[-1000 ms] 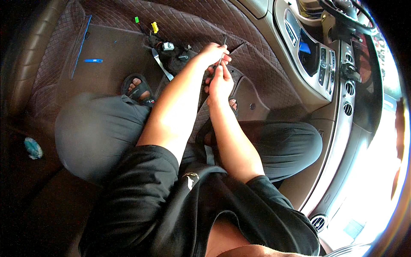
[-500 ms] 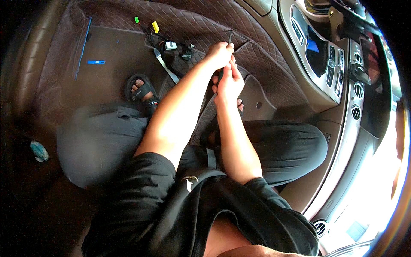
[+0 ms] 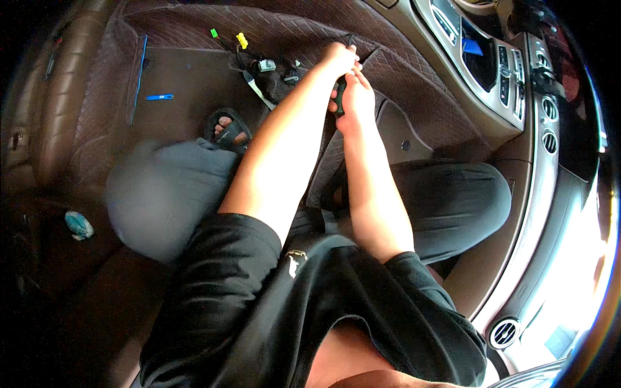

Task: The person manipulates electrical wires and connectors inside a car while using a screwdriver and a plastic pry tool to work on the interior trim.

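The dark handle (image 3: 341,103) is in the right hand (image 3: 358,97), above the floor mat (image 3: 194,77), toward its far edge. Right fingers wrap it; the left hand (image 3: 338,60) has fingers bunched, pinching one thin dark rod (image 3: 351,40). Hold both steady. Count one handle, one blue stick (image 3: 160,97), one yellow piece (image 3: 242,41).

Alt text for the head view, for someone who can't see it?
A person's right hand grips a dark handle, the left hand just beyond it, over quilted brown car lining. To the left lie a green connector, a yellow connector, a white connector and a slim blue object.
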